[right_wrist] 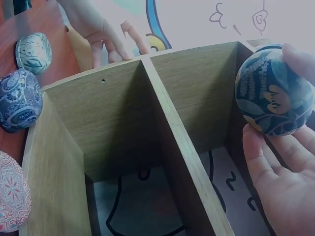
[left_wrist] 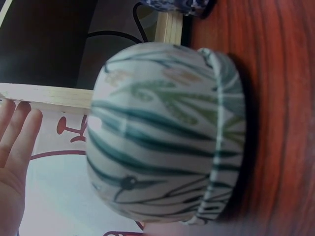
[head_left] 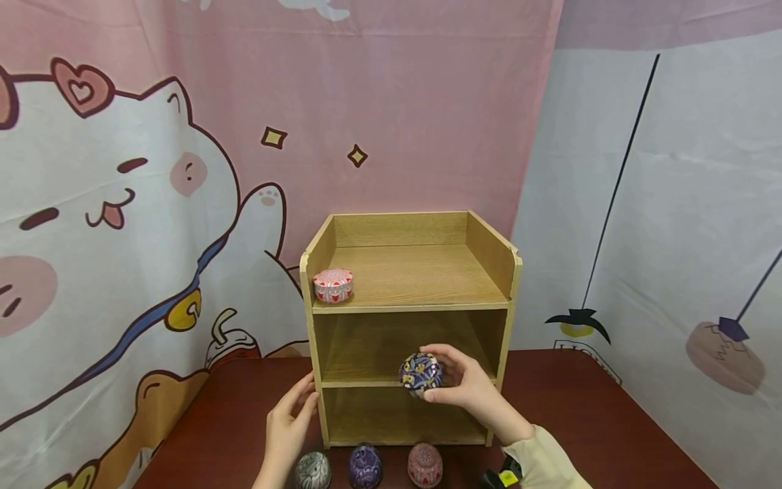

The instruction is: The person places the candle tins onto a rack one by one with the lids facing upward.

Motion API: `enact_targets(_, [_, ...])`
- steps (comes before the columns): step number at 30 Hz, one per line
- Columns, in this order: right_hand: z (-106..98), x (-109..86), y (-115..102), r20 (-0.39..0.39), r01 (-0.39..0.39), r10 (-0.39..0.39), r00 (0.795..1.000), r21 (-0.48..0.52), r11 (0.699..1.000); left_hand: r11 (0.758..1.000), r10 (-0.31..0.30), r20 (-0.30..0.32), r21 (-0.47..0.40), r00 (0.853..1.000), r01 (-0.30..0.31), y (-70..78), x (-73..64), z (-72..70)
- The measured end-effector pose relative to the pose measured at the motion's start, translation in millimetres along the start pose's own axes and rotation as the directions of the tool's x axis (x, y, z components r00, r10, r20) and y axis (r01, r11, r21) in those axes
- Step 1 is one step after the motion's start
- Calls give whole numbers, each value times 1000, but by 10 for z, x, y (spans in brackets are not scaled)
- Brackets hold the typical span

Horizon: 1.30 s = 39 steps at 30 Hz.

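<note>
Front and centre for us in the left wrist view is the leaf-patterned tin (left_wrist: 157, 132), standing on the table (left_wrist: 280, 147). Over to the blue floral tin (head_left: 421, 371): low and right of centre in the head view, before the shelf unit (head_left: 515, 285) at its middle board, clasped between the thumb and fingers of the right hand (head_left: 467, 384). Is it touching that board? We can't tell. At lower left of centre, the left hand (head_left: 288, 418) grips nothing, fingers extended at the unit's left side. Our count: the pink heart tin (head_left: 333, 285) is up on top, left of centre; one is in hand; three stand along the bottom edge, leaf-patterned, purple tin (head_left: 365, 466), red-and-pink tin (head_left: 425, 465). So we'd judge one placed, four not. Only the head view gives us the shelved one; only the right wrist view, a small hole (right_wrist: 103, 80) in the left wall; the left wrist view misses the held tin.
</note>
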State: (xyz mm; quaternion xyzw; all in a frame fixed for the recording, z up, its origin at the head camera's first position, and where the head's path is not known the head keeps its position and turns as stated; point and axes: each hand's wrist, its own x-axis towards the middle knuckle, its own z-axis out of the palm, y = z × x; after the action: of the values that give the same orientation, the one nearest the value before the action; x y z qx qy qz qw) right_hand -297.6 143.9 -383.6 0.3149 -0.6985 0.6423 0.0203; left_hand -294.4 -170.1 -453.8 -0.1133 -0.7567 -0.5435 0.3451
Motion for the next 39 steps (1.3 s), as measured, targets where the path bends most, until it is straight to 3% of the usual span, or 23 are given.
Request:
enact_targets(10, [12,29,-46,-40,45,-44,998,16,999,1000,-9,15,15,1000,9,-16,6,18])
enact_targets(17, [10,55,-90,-51,45,-44,998,17,999,1000,-27,14,-4,1000,27,-363,-5,63])
enact_targets(19, [13,60,-110,-50,40,-40,998,13,999,999,-27,18,-18,999,28,-402,-6,61])
enact_targets(24, [19,80,-166,-65,38,-38,997,-4,999,999,-38,25,-35,999,39,-413,-7,45])
enact_targets(32, [13,131,-231,-83,54,-55,995,-12,998,1000,-3,13,-13,1000,3,-429,-2,52])
enact_targets(39, [9,149,-280,-88,70,-71,994,-8,997,999,-34,18,-19,999,34,-417,1,48])
